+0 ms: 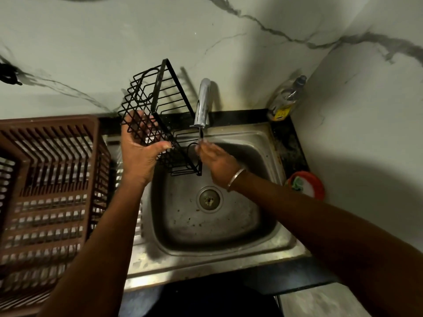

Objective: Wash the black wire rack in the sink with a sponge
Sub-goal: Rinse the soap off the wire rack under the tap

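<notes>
Rinsing stage: black wire rack [160,104] held tilted over sink [240,220] back corner, left hand [142,149] gripping its mesh side, right hand [217,161] flat-fingered and empty under tap [202,104]; advisable to turn rack slowly, then fetch likely sponge [297,183] from red dish [318,179]

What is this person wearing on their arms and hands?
No sleeves or gloves are in view. The right hand has a thin silver-coloured bangle at its wrist. No jewellery shows on the left hand.
</notes>
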